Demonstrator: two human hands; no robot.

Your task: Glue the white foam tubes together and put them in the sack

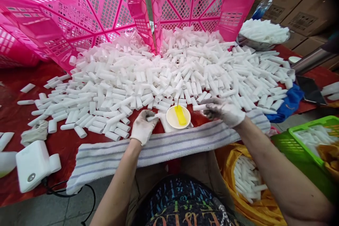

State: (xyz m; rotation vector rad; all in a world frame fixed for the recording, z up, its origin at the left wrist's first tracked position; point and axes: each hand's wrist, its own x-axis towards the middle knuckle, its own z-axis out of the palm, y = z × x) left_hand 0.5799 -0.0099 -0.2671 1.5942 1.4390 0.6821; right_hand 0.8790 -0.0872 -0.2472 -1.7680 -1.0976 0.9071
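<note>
My left hand (143, 126), in a white glove, is closed on a short white plastic tube (153, 117) at the front of the pile. My right hand (225, 112), in a glove with grey-smudged fingers, pinches another white tube (199, 107) that points left. Between the hands stands a small white bowl (172, 122) with a yellow block (180, 116) in it and a thin stick (178, 103) upright at its far end. The bowl rests on a folded white cloth (165, 127). Behind both hands spreads a large heap of white tubes (148, 74).
Pink crates (190, 3) lean behind the heap. A striped towel (106, 162) lines the table's front edge. To the left is a white device (33, 167) with a cable. An orange sack (230, 169) of tubes and a green basket (299, 130) stand at right.
</note>
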